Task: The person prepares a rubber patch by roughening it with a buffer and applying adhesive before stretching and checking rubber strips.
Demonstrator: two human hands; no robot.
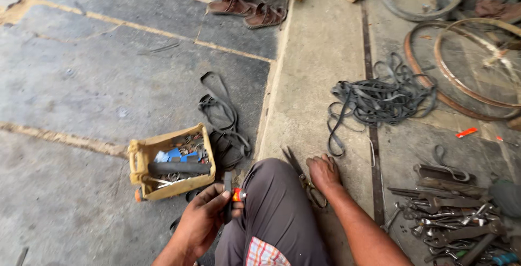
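The left hand (203,220) is clenched round a small orange-tipped tool (233,195) beside the knee, while the right hand (324,172) rests spread on large scissors (304,178) lying under its fingertips, probably about to close on them.

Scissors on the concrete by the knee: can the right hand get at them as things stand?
Probably yes: the right hand already rests on the scissors, by their handles, with nothing lying over them.

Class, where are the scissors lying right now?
The scissors lie on the concrete floor just right of the person's knee, under the right hand, left of the tool pile.
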